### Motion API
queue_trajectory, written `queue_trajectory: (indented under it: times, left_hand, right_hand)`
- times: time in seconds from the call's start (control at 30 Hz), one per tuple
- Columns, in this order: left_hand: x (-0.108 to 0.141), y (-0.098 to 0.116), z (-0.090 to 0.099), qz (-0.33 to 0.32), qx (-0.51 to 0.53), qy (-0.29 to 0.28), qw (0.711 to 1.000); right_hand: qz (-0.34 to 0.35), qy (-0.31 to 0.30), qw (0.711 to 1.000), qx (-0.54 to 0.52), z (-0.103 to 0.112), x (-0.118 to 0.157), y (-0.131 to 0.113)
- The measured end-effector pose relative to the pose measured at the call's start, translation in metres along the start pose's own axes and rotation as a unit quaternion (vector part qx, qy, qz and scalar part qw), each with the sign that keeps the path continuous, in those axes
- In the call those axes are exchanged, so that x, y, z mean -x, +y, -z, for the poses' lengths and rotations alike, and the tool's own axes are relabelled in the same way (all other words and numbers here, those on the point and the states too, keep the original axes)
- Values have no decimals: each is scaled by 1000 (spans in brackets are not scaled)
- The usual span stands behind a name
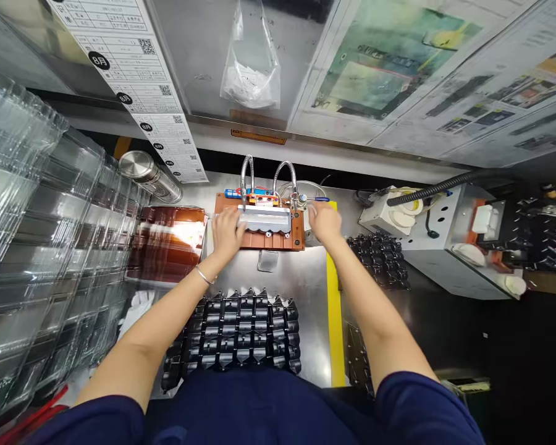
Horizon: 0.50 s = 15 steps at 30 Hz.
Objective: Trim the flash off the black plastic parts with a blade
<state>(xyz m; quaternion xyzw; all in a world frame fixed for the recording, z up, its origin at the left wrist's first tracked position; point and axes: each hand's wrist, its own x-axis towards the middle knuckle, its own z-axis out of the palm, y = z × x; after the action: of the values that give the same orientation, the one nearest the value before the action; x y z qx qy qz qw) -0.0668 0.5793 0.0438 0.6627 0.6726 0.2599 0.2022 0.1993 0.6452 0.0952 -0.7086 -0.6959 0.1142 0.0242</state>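
Observation:
A brown fixture block (252, 240) stands at the back of the metal bench, with a long grey scalloped part (265, 219) lying across it. My left hand (227, 233) is closed at the left end of that grey part, its thumb by the front edge and its fingers over the top. Two bent metal hoses (285, 170) arch down to the fixture. At the right of the fixture is my right hand (324, 221), closed in a fist beside a blue-tipped piece (322, 199). Whatever is inside those fingers is hidden.
Black moulded parts (241, 327) lie in rows in front of me, and more black parts (377, 256) sit at right. Stacked clear trays (50, 235) rise at left near an amber stack (169, 241) and a steel flask (151, 176). A grey machine (438, 253) stands right.

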Motion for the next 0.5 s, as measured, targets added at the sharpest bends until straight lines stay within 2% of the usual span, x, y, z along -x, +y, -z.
queue_trajectory:
  times: [0.03, 0.1, 0.17, 0.27, 0.33, 0.37, 0.43, 0.5]
  left_hand:
    - [-2, 2, 4, 60, -8, 6, 998]
    - [-2, 8, 10, 147, -10, -25, 989]
    - [8, 16, 14, 181, 5, -66, 981]
    - [47, 25, 23, 192, 57, -73, 977]
    - [83, 27, 33, 149, 97, -42, 983]
    - [102, 27, 39, 99, 110, -17, 989]
    - [135, 28, 51, -45, 118, 43, 991]
    - [159, 31, 62, -180, 114, 93, 973]
  right_hand:
    - [0, -5, 998, -59, -10, 12, -8]
    - [-7, -36, 980, -193, -33, 37, -23]
    - [-27, -40, 952, -304, -52, 65, -33]
    - [-39, -8, 910, -412, -65, 112, -34]
    - [-12, 4, 890, -456, -61, 143, -28]
    - [10, 8, 885, -465, -56, 157, -25]
    - [41, 10, 894, -446, -44, 180, -23]
    - [19, -18, 920, -391, -32, 201, -33]
